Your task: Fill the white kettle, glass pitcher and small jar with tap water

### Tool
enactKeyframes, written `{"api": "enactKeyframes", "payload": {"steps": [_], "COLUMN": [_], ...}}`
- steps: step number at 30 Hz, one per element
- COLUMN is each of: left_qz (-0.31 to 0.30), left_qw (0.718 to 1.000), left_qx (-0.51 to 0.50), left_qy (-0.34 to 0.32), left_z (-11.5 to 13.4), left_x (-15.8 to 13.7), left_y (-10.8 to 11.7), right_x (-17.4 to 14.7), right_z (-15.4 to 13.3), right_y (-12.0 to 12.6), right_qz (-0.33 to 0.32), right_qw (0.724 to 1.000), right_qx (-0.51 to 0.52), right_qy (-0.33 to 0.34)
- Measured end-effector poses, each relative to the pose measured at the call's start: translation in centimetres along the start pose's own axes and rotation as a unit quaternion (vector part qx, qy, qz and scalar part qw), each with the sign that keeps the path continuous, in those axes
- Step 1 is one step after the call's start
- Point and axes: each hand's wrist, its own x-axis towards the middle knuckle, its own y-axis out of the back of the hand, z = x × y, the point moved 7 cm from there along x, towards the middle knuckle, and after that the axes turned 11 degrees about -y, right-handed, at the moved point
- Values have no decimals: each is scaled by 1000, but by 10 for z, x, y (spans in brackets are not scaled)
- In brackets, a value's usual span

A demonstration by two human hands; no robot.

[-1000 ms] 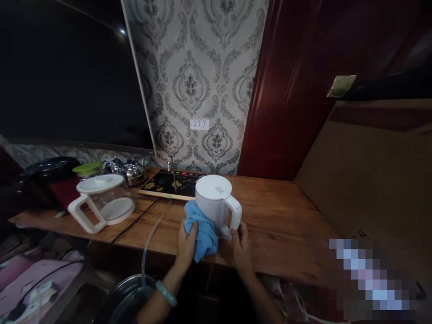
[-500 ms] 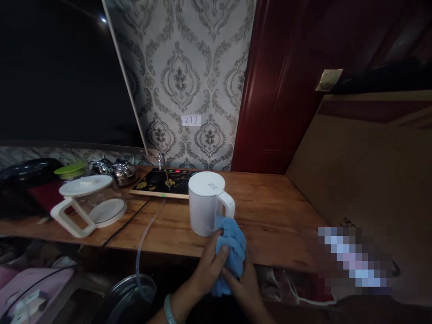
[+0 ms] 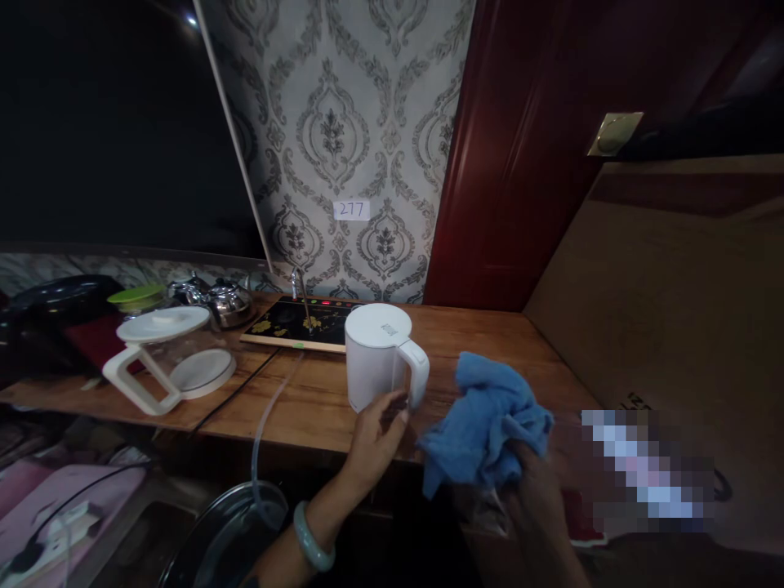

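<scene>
A white electric kettle (image 3: pixel 375 367) stands upright on the wooden counter, its lid shut and its handle turned to the right. In front of it is my left hand (image 3: pixel 375 441), fingers loosely bent with a gap to the thumb and nothing in them. The fingertips overlap the lower part of the kettle and handle; I cannot tell if they touch. My right hand (image 3: pixel 530 469) grips a crumpled blue cloth (image 3: pixel 487 416) to the right of the kettle, over the counter's front edge. The cloth hides most of those fingers.
Left of the kettle lies a black tea stove (image 3: pixel 285 322) with a thin spout. A glass pot with white handle (image 3: pixel 140 380) and steel teapots (image 3: pixel 228 304) stand farther left. Below, a clear tube runs into a basin (image 3: pixel 214 539). A large cardboard box (image 3: pixel 674 310) stands right.
My hands have parted. The blue cloth, bunched between both hands before, has moved right in my right hand and hangs looser. My left hand has let go of it, near the kettle.
</scene>
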Motion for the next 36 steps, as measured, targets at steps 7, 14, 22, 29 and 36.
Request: {"api": "enactKeyframes", "payload": {"steps": [7,14,22,29,36], "left_qz": [9,52,-9,53,91], "left_qw": [999,998,998,992,887], "left_qx": [-38,-27,-50,48,379], "left_qy": [-13,-29,40,-107,-246], "left_z": [-11,-15,-25,2,22], "left_x": [23,20,-44,-70,-27], "left_y": [-32,-26,-1,11,40], "right_x": [15,3,-44,-68,-54], "right_z": [-23,-20,30,46,76], "right_y": [-9,-19,-12,-87,-98], "right_qz": [44,77,37,-204,-244], "right_qw": [997,994,970,938,940], "right_qx": [5,-22,-226,-241,-235], "right_qy": [64,77,83,145,39]}}
